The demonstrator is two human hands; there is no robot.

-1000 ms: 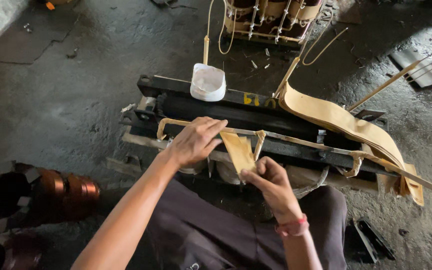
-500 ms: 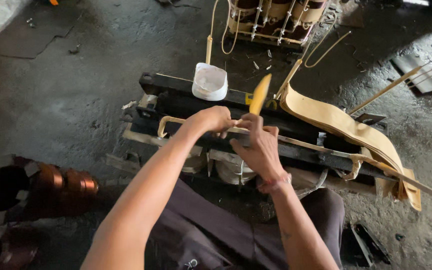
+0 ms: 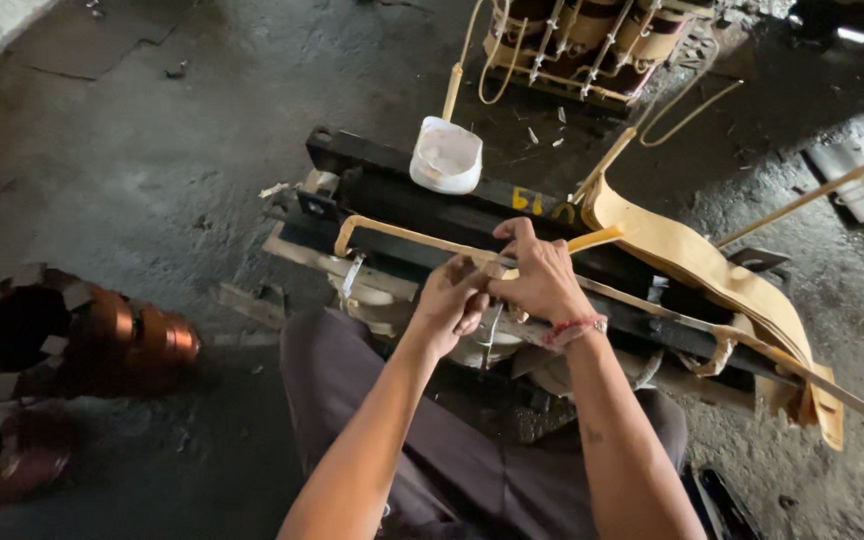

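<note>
Lowered since the earlier frame, yellow strip (image 3: pixel 592 239) lies flat; right hand (image 3: pixel 542 278) and left hand (image 3: pixel 454 302) pinch it against the black frame (image 3: pixel 402 180).

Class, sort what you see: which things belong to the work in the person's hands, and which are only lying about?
In use:
left hand
right hand
yellow paper strip, pinched by the right hand
tan-wrapped bar
black frame

Lying about:
white cup
copper coils
folded tan sheet
wound unit at the back
</note>
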